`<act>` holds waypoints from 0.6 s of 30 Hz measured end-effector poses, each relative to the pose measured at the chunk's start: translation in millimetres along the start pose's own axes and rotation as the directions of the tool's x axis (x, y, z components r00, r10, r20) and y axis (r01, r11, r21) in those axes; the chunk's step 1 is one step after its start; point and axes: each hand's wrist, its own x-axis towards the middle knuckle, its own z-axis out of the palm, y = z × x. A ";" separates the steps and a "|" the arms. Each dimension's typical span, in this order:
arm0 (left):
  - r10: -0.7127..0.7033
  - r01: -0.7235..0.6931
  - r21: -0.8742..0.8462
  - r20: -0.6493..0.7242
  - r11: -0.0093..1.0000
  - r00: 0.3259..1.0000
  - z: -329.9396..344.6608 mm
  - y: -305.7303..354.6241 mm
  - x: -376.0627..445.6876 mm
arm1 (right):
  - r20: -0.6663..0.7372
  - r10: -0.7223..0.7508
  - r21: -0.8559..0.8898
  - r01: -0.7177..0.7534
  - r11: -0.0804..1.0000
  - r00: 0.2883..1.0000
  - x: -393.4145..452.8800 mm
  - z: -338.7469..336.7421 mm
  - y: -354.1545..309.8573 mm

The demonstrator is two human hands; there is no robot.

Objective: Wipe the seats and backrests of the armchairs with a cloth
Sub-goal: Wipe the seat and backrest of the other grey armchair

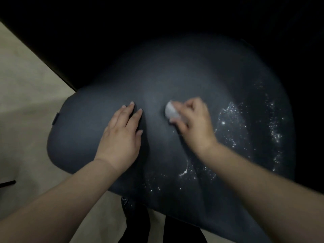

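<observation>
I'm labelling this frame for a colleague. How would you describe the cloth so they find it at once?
Start at the big dark seat cushion. The right hand presses on its middle, and the cloth is the small pale wad bunched under those fingers, the only white solid thing there.

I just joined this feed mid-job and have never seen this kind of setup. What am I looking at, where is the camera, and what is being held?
There is no machine here: a person is working with two bare hands. The single picture comes from a camera worn on the head, looking down. The big dark rounded surface is the armchair cushion, with pale floor to its left. The left hand lies flat on the cushion, fingers spread, holding nothing. The right hand grips a small white cloth pressed to the cushion; it looks blurred. Shiny white specks, likely droplets or foam, lie to the right of that hand.
</observation>
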 end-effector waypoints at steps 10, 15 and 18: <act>0.047 -0.050 0.048 0.048 0.998 0.998 1.7 -0.8 -4.3 | -0.158 0.170 0.000 -0.172 0.985 0.973 37.3 -12.8 21.4; 0.047 -0.051 0.055 0.068 0.997 0.997 3.3 -1.4 -12.7 | 0.007 0.008 0.029 -0.008 1.000 1.000 -33.7 -1.1 -6.0; 0.041 -0.046 0.081 0.063 0.996 0.997 1.7 -3.8 -25.1 | 0.175 -0.122 0.060 0.113 0.992 0.977 -76.6 -9.0 -17.6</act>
